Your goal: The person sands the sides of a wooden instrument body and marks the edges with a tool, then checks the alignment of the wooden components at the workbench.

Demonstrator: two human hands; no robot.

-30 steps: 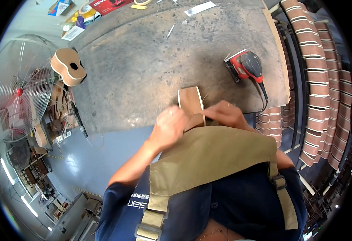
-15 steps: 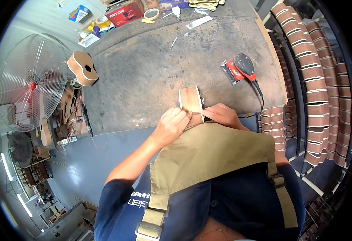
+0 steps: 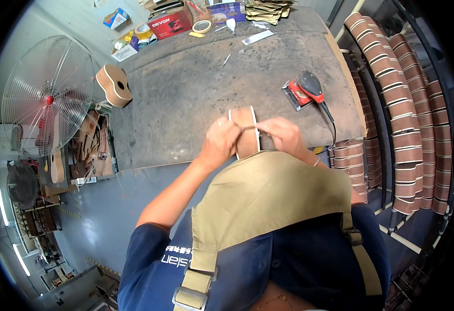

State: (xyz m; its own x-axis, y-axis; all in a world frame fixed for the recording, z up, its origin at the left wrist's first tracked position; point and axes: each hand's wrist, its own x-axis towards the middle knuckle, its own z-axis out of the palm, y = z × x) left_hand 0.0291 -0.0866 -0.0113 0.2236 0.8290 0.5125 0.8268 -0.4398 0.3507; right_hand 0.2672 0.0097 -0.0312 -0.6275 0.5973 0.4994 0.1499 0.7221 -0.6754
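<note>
A small ukulele body [image 3: 247,141] stands on edge at the bench's near side, its brown wooden side facing up between two white edge strips. The near end meets my apron. Across that side lies a thin, narrow brownish strip [image 3: 248,127], whose exact kind I cannot make out. My left hand [image 3: 220,137] pinches the strip's left end, knuckles up, at the body's left edge. At the other end, the fingers of my right hand [image 3: 283,133] pinch it just past the right edge.
A red and black sander [image 3: 308,89] rests at right, its cord running over the bench [image 3: 185,83]. Another ukulele body [image 3: 114,85] sits at the left edge beside a large fan [image 3: 49,100]. Boxes and tape rolls line the back. A rack [image 3: 387,103] of banded brown pieces stands right.
Both hands have slid away from me along the ukulele's side, taking the strip with them. More of the wood near my apron now shows.
</note>
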